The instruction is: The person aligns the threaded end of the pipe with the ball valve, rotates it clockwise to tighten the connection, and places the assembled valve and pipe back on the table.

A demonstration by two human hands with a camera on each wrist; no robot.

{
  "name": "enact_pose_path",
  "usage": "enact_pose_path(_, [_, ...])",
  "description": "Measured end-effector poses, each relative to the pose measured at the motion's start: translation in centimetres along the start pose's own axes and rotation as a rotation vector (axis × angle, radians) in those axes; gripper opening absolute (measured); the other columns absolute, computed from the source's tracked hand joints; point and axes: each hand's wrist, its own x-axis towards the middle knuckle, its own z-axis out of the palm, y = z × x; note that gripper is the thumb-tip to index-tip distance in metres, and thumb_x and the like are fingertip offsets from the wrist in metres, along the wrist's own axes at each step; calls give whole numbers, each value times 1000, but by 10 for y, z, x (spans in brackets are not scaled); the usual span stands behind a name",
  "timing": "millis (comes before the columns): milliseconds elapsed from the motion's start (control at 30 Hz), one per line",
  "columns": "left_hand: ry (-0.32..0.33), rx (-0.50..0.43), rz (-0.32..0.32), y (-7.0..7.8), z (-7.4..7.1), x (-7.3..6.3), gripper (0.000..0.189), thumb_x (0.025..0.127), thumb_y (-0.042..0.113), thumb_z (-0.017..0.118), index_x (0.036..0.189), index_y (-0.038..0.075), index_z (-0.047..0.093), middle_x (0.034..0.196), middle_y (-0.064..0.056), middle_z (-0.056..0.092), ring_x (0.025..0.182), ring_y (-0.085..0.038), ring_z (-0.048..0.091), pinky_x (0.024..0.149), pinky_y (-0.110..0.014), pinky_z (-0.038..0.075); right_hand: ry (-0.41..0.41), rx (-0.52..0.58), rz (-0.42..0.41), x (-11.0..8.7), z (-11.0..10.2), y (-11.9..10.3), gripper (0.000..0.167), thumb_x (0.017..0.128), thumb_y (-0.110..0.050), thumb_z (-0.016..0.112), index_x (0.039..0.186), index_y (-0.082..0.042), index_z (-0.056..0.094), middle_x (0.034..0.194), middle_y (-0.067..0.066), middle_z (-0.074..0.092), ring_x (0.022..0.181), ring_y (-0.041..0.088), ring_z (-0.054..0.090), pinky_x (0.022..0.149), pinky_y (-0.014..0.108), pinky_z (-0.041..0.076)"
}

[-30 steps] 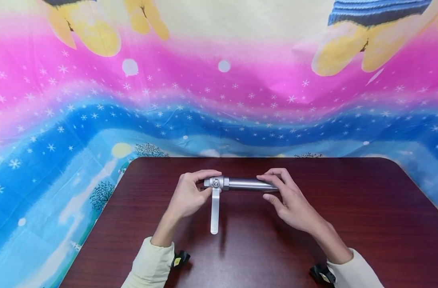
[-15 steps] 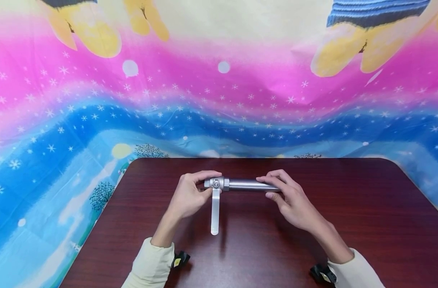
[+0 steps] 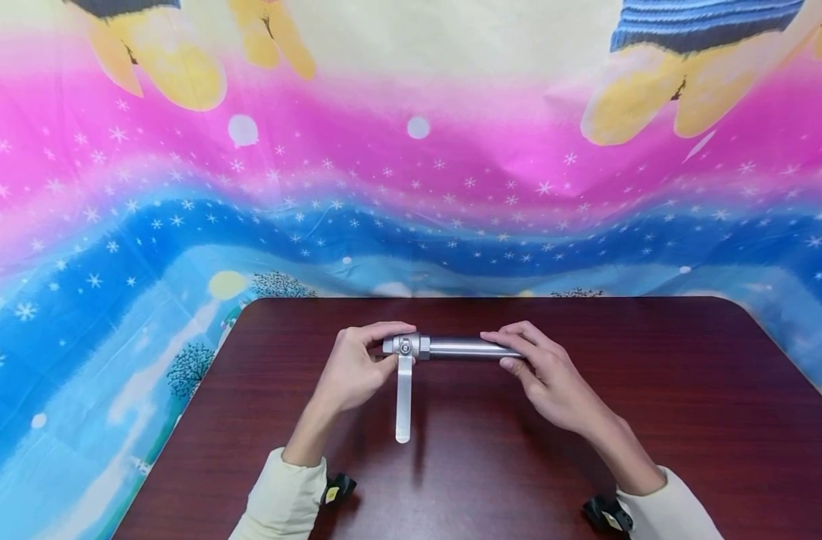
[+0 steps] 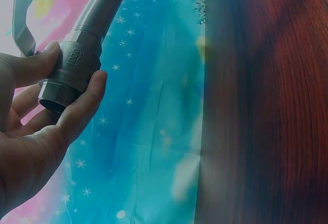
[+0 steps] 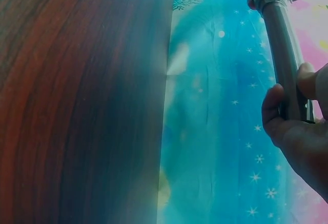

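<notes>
A steel ball valve is joined to a straight metal pipe, held level over the table. My left hand pinches the valve body between thumb and fingers. The valve's flat silver lever points toward me, square to the pipe. In the left wrist view the valve's open hexagonal end faces my palm. Around the pipe's far right end my right hand has its thumb and fingers. The right wrist view shows that thumb and fingertips on either side of the pipe.
Beneath both hands lies a dark red-brown wooden table with rounded back corners. Behind it hangs a pink and blue cloth printed with snowflakes. Black devices sit at both wrists beside the pale sleeves.
My right thumb has drawn in from below against the pipe, and the right fingers have settled closer to its end. The left hand and valve keep their place.
</notes>
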Motion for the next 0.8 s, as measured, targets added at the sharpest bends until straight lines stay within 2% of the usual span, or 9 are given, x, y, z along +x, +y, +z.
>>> enact_pose_path(200, [4,9,14,0,-1,0,46,85,-12,72,123,12,81,114,-8,81,79,-15,65,66,-21,51,-26,-14,32,-2,2,-2,54,98,4,71,146,-20,65,135,2,60,108,10,55,84,23,44])
enact_pose_path(300, [4,12,18,0,-1,0,46,85,-12,72,123,11,81,114,-8,81,80,-15,65,66,-21,52,-30,-3,49,-2,3,-4,56,95,6,73,145,-19,64,140,3,54,112,11,52,82,23,45])
enact_pose_path(500, [4,10,22,-1,-1,1,47,84,-13,71,124,9,80,114,-9,80,80,-16,65,66,-24,53,-6,5,51,-2,3,-3,56,89,15,74,134,-18,68,133,2,55,107,10,52,81,20,44])
enact_pose_path(667, [3,17,21,0,-1,0,47,84,-13,72,124,10,81,114,-9,80,80,-15,65,66,-24,53,-5,-7,50,-2,2,-2,56,88,15,75,133,-18,70,130,1,60,110,11,56,87,19,45])
enact_pose_path(800, [3,11,22,0,-1,0,47,84,-13,72,124,10,81,115,-9,80,81,-14,65,68,-24,55,-8,-2,47,-1,2,-2,53,90,13,74,135,-15,70,130,1,61,110,11,57,88,18,44])
